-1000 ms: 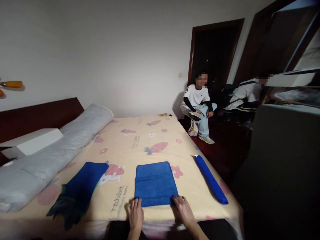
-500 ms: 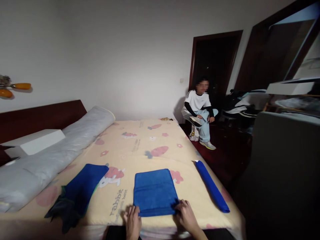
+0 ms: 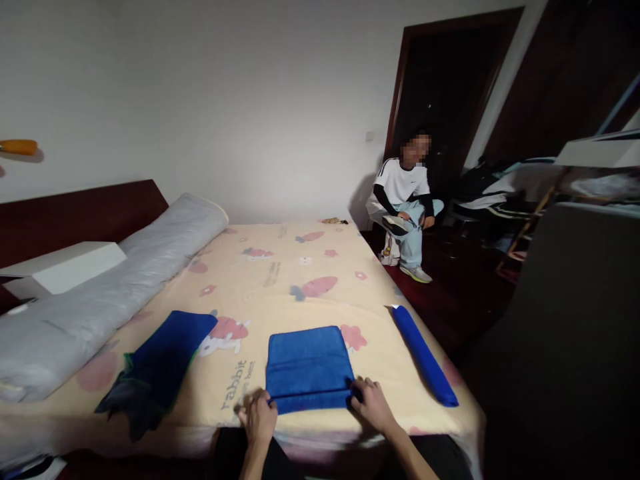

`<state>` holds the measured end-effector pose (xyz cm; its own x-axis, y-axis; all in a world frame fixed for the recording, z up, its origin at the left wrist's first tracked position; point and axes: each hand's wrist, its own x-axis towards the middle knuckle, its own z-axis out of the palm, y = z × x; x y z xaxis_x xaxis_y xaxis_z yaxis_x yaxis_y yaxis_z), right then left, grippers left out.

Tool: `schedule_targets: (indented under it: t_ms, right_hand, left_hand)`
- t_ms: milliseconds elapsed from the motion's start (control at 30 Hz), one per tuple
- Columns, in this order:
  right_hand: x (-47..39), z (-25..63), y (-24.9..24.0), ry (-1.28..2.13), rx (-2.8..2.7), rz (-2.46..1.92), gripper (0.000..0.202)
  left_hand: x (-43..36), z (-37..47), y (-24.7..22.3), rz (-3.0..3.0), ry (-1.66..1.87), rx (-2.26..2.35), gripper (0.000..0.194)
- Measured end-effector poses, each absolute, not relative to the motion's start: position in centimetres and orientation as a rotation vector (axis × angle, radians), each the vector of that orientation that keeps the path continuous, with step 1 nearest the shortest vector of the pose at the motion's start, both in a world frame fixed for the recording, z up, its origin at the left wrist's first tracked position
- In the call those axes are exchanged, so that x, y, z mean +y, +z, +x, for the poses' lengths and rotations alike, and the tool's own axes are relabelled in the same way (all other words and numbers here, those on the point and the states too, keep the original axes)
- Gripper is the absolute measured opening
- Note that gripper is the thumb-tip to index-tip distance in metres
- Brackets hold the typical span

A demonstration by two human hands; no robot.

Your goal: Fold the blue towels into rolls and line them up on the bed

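Observation:
A blue cloth (image 3: 310, 361) lies flat in a rough square on the bed, its near edge turned over into a narrow band. My left hand (image 3: 259, 417) pinches the band's left end with curled fingers. At the right end, my right hand (image 3: 373, 403) is closed on the band too. To the left lies a darker blue cloth (image 3: 173, 347) with green edging and a crumpled near end. A long, narrow blue roll (image 3: 425, 355), probably rolled cloth, rests near the bed's right edge, apart from both hands.
The bed (image 3: 260, 287) has a cream sheet with rabbit and carrot prints. Along its left side lie a long grey bolster (image 3: 165, 257) and a white box (image 3: 75, 267). Beyond the right edge a person (image 3: 404, 200) sits by a dark door (image 3: 450, 93).
The cloth's near edge has been folded further over, and a clear band with a crease now shows. Both hands still hold its near corners. The view has tilted down slightly.

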<state>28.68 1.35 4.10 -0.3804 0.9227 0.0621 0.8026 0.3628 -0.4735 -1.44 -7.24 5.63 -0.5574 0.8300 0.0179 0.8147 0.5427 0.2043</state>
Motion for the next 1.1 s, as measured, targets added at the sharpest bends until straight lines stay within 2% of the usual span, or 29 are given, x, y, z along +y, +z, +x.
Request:
schedule_targets:
  t_ms: [200, 333, 467, 667, 967, 1100]
  right_hand:
    - [-0.1, 26.2, 4.0, 0.274, -2.307, -1.579, 0.043]
    - [-1.8, 22.2, 4.2, 0.408, -2.366, -1.376, 0.050]
    - [-2.4, 19.6, 3.9, 0.565, -2.377, -1.324, 0.048]
    - [-1.2, 20.9, 2.1, 0.570, -2.401, -1.358, 0.041]
    - [0.8, 27.2, 1.5, 0.271, -2.140, -1.467, 0.032]
    - [-0.4, 24.3, 2.8, 0.420, -2.270, -1.272, 0.033]
  left_hand:
    - [-7.4, 0.9, 5.2, 1.643, 0.394, 2.579, 0.040]
    - [-6.2, 4.1, 3.9, 1.835, 0.570, 2.306, 0.040]
    - [-4.8, 5.4, 1.3, 1.929, 0.521, 2.185, 0.045]
    - [-4.1, 2.7, -0.7, 1.952, 0.446, 2.174, 0.039]
    - [-5.8, -0.7, -0.4, 1.713, 0.506, 2.641, 0.038]
    - [-4.9, 2.2, -1.0, 1.934, 0.650, 2.316, 0.042]
